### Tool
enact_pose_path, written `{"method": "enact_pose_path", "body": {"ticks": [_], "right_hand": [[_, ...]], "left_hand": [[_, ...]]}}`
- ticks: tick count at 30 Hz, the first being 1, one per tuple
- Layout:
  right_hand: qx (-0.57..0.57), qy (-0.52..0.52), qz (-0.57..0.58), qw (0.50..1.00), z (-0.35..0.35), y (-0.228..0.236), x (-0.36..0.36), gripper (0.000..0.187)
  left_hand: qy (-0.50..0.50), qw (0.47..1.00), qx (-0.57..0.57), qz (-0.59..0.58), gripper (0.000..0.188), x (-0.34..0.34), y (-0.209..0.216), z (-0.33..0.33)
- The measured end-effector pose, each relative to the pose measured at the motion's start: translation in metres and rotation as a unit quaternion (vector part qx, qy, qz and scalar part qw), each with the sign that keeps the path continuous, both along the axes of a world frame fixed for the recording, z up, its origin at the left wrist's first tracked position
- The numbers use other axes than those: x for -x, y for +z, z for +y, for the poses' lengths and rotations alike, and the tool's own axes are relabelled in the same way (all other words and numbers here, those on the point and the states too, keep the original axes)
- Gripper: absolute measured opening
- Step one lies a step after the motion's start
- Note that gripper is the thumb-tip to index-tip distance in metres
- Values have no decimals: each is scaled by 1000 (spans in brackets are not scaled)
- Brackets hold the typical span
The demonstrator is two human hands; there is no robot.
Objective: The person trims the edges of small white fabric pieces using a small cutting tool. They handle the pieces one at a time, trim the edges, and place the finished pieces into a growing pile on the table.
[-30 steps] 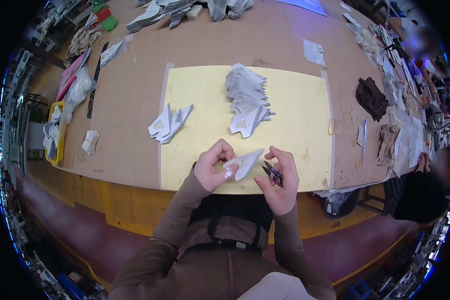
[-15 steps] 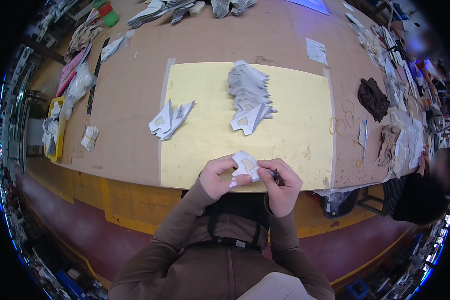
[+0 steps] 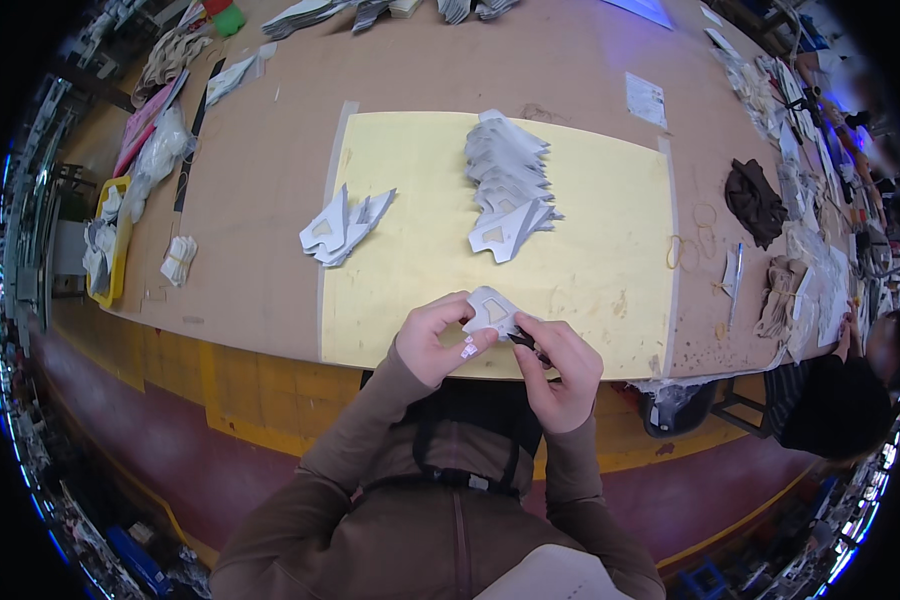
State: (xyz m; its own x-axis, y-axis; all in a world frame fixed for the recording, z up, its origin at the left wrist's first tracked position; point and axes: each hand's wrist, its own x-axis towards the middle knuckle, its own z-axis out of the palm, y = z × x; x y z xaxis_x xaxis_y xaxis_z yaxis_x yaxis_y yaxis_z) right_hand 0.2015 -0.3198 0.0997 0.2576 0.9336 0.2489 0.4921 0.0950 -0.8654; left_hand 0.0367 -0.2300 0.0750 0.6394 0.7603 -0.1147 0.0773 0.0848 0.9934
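Over the near edge of the yellow sheet, my left hand [image 3: 430,345] pinches a small white cut piece [image 3: 485,299] with a beige window in it. White tape is wrapped on my left thumb. At the right side of that piece are the fingertips of my right hand [image 3: 568,375], closed around a small dark tool [image 3: 526,343] whose kind I cannot make out. Its tip is against or just beside the piece's edge. Ahead lies a long fanned row of similar white-grey pieces [image 3: 507,165]. A smaller bunch of such pieces [image 3: 340,235] rests to the left.
The yellow sheet [image 3: 400,310] is taped onto a brown-covered table [image 3: 250,230]. On the left stand a yellow bin [image 3: 123,255] and a banded white bundle [image 3: 178,260]. To the right are a dark cloth [image 3: 753,203], a pen [image 3: 738,272] and a seated person [image 3: 835,405].
The dark tool in my right hand has swung in toward the piece's edge. My left hand keeps its hold, with the piece slightly higher in view. The whole view has shifted a little.
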Motion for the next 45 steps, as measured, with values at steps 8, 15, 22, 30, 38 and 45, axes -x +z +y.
{"method": "enact_pose_path", "body": {"ticks": [8,15,22,30,38,45], "right_hand": [[-7,-2,-9,1000,-6,-9,-2,31],[20,12,58,998,-7,-8,-1,30],[50,-6,94,994,-8,-3,4,29],[56,-18,124,991,-12,-8,10,28],[66,-39,140,987,-13,-7,17,27],[53,-58,179,981,-13,-10,24,27]], "left_hand": [[-29,998,-49,-12,23,-1,-1,2],[-48,992,-104,49,20,7,-2,3],[-42,986,-157,38,16,7,-3,2],[-31,977,-208,16,16,7,-7,2],[-38,968,-249,25,19,6,2,3],[-30,956,-291,31,16,4,3,3]]}}
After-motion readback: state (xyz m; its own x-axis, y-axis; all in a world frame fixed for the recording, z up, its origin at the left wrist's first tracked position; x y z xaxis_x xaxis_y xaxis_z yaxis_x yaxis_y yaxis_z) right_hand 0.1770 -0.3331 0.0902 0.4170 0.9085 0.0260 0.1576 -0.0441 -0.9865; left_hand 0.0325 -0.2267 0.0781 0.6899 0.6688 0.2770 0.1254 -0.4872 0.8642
